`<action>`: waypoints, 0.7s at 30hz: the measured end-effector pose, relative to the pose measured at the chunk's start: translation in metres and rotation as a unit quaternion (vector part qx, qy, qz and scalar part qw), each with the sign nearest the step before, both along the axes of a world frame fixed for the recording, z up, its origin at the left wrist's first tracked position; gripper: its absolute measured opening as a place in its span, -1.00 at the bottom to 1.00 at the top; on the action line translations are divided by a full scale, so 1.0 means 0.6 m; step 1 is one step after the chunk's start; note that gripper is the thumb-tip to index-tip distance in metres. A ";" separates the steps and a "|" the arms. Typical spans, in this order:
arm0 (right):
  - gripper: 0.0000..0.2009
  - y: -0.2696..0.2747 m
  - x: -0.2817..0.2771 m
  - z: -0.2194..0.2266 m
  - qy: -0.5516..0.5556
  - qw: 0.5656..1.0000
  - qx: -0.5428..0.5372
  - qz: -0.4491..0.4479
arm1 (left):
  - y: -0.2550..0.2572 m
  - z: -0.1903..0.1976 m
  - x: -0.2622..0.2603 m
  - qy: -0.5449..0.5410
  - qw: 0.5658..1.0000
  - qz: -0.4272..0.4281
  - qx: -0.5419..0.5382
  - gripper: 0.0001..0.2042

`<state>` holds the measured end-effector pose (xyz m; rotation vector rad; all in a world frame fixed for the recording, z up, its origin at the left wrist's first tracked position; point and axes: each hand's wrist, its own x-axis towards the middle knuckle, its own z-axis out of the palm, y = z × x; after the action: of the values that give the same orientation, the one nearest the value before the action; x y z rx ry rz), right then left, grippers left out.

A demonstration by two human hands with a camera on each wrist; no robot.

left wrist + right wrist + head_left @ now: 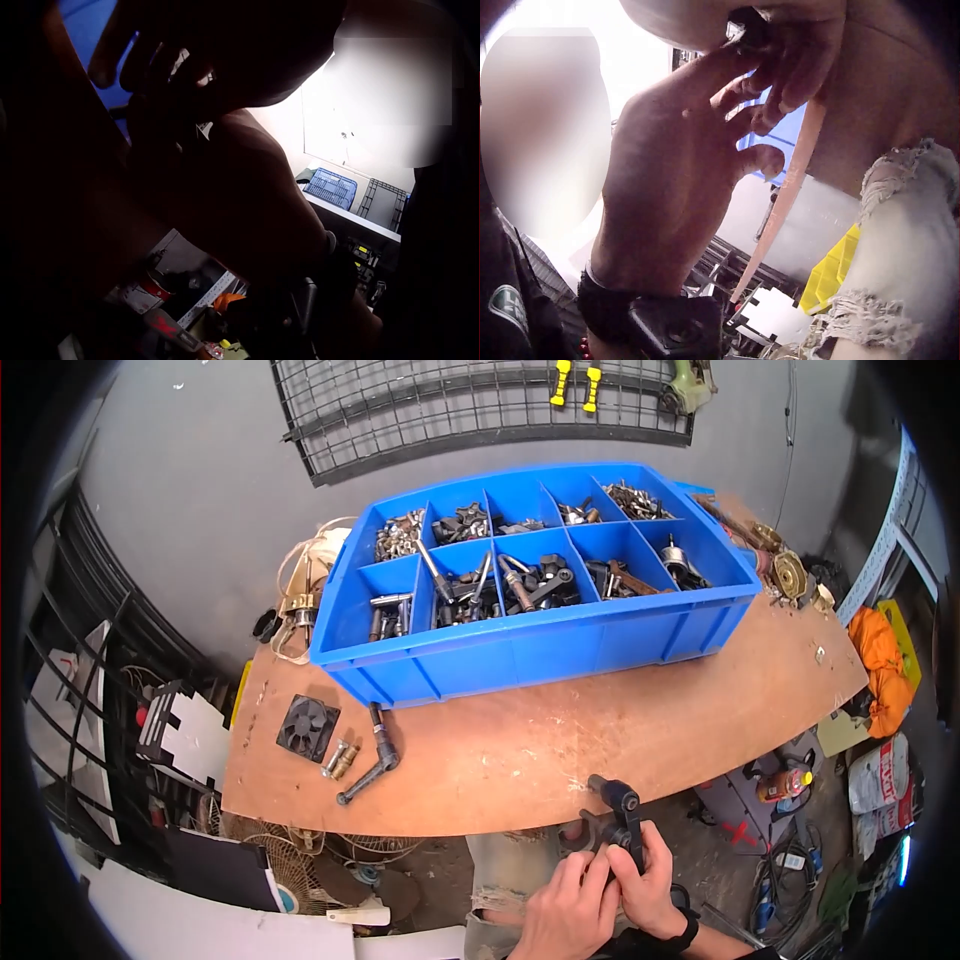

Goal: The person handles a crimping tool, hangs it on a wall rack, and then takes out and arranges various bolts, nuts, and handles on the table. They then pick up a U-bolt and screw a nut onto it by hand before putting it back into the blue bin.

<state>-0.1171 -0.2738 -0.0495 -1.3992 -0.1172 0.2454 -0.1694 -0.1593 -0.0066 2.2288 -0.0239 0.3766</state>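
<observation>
Low in the head view, both hands are together in front of the table's near edge, around a black clamping lever (625, 815). My right hand (650, 885) grips the lever's arm, thumb along it, while its round hub and short stub point up and away. The left hand (568, 908) lies close against the right, its bent fingers pinching the lever's lower end, which the fingers partly hide. In the right wrist view a dark piece of the lever (751, 31) shows between the fingers. The left wrist view is very dark. A second clamping lever (380, 758) lies on the wooden table (500, 760).
A blue divided bin (520, 655) holds sorted metal fittings and levers at the back of the table. On the table's left lie a black fan (307, 726) and small brass-coloured and silver fittings (342, 759). Behind hangs a wire grid (450, 410) with yellow-handled tools (591, 390).
</observation>
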 end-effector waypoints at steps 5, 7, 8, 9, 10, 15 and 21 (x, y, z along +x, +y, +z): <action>-0.79 -0.008 0.005 0.019 0.029 0.999 -0.003 -0.017 | 0.024 0.004 -0.016 0.025 0.999 -0.037 -0.007 -0.62; -0.72 -0.020 0.021 0.026 -0.002 1.000 0.002 0.006 | 0.036 0.006 -0.024 0.041 0.998 -0.034 -0.015 -0.62; -0.69 -0.024 0.049 0.007 -0.149 0.989 -0.015 -0.008 | 0.041 0.002 -0.032 0.062 0.998 -0.025 -0.015 -0.63; -0.69 -0.031 0.064 0.012 -0.178 0.983 -0.027 -0.023 | 0.045 -0.002 -0.040 0.082 0.996 -0.017 -0.016 -0.63; -0.68 -0.038 0.078 0.017 -0.205 0.977 -0.039 -0.038 | 0.049 -0.012 -0.042 0.036 0.999 0.008 -0.016 -0.67; -0.69 -0.064 0.173 0.131 -0.277 0.938 -0.201 -0.054 | 0.077 -0.100 -0.070 0.067 0.985 0.110 0.119 -0.71; -0.75 -0.016 0.307 0.230 -0.385 0.885 -0.260 -0.036 | 0.093 -0.122 -0.052 0.132 0.930 0.199 0.280 -0.44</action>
<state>0.0672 -0.2834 0.0884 -1.9717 -0.6970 -0.3925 -0.2004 -0.1032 -0.0796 2.8389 0.5358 0.3063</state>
